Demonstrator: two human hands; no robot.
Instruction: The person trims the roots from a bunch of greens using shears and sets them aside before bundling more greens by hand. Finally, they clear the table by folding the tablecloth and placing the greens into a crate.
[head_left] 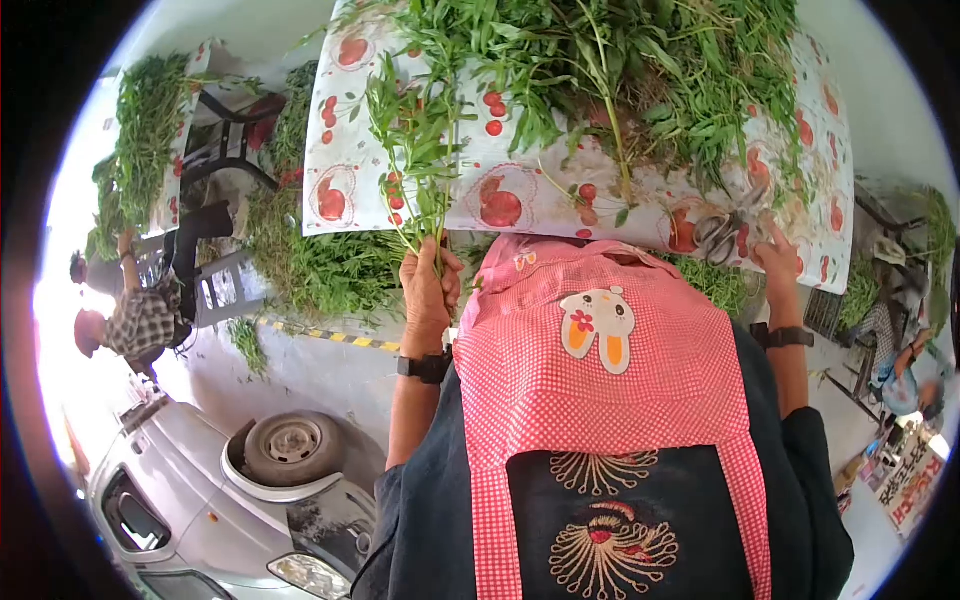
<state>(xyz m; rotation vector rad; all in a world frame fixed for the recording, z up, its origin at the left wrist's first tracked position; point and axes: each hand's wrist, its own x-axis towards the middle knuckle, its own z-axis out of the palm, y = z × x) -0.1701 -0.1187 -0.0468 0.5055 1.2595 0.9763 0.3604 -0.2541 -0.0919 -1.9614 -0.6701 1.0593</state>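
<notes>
My left hand (430, 285) is closed around the lower stems of a small bunch of leafy green stems (415, 150), held upright in front of the table's near edge. My right hand (778, 258) is at the right part of that edge, fingers apart and holding nothing visible. Just left of its fingertips, a pair of scissors (715, 240) lies on the cherry-patterned tablecloth (500, 205). A large heap of the same leafy stems (620, 80) covers the far part of the table, and one long stem reaches toward me.
More cut greenery (330, 270) lies below the table on the left. A silver car (230, 490) stands behind me to the left. Another person (140, 320) works at a second plant-covered table at far left, and a person (900, 390) is at far right.
</notes>
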